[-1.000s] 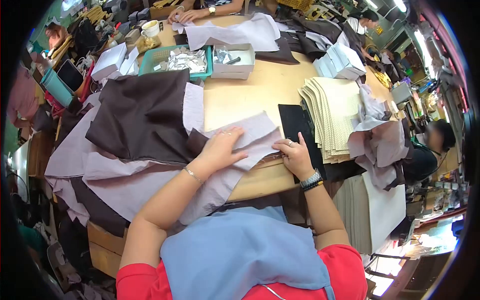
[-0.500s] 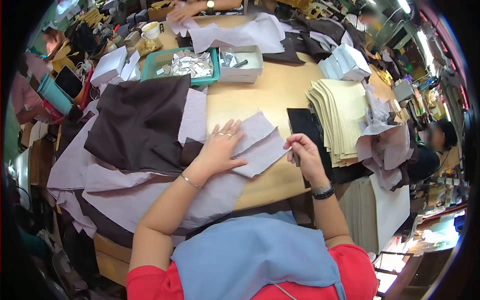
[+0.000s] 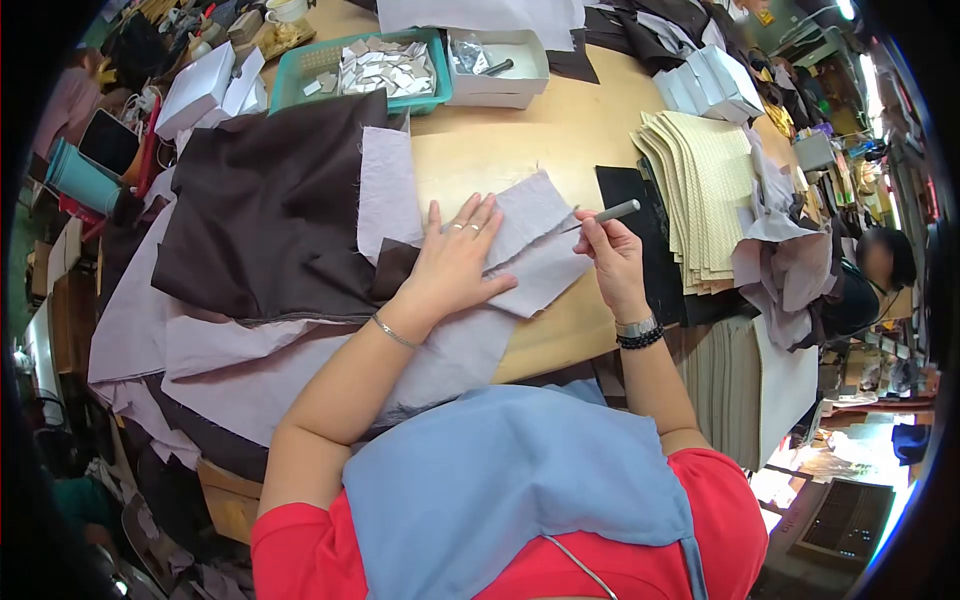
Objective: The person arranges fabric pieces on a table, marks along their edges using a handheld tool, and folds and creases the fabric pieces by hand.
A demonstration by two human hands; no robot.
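Note:
My left hand (image 3: 456,262) lies flat with spread fingers on pale lilac fabric (image 3: 545,265), beside a small dark flap at the edge of a large dark brown cloth (image 3: 275,210). A narrow split or fold line runs through the pale fabric, to the right of that hand. In my right hand (image 3: 612,258) is a grey pen-like tool (image 3: 618,210), pinched near its thin end, which points left at the fabric's right edge. Whether the tip touches the fabric I cannot tell.
Behind stand a teal basket (image 3: 292,80) of small pale pieces and a white box (image 3: 500,88). To the right lie a black sheet (image 3: 640,235), stacked cream sheets (image 3: 705,190) and crumpled lilac fabric (image 3: 785,265). A person (image 3: 880,265) is at the far right.
My right hand has let go of the fabric's edge and now holds the grey tool turned toward it. My left hand has flattened on the fabric. The view has tilted downward.

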